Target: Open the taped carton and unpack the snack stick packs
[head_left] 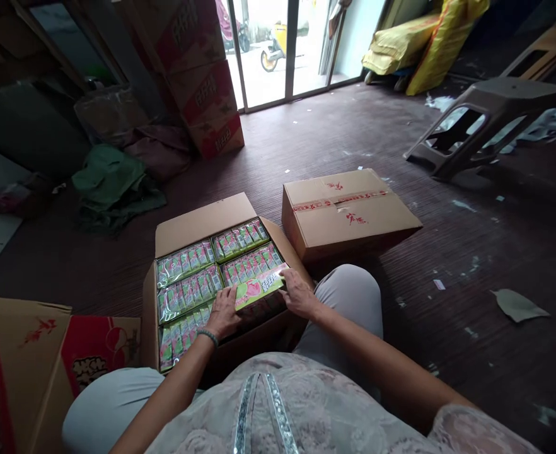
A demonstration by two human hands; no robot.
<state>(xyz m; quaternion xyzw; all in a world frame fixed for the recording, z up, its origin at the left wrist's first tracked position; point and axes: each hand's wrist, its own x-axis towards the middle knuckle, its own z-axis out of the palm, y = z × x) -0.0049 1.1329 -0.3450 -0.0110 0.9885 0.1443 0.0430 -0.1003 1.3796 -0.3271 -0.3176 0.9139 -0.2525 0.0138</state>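
Observation:
An open cardboard box (197, 222) sits on the floor between my knees, filled with green and pink packs (190, 291) in clear wrap. My left hand (222, 313) and my right hand (297, 292) grip the two ends of one green and pink pack (258, 288) at the box's near right corner. Both hands have fingers curled over its edges. The pack lies flat, level with the top of the other packs.
A sealed taped carton (348, 211) lies just right of the open box. Red and tan cartons (32, 366) stand at my left. A grey plastic stool (490, 120) is tipped at the far right. Stacked cartons (202, 88) and green cloth (112, 183) lie beyond.

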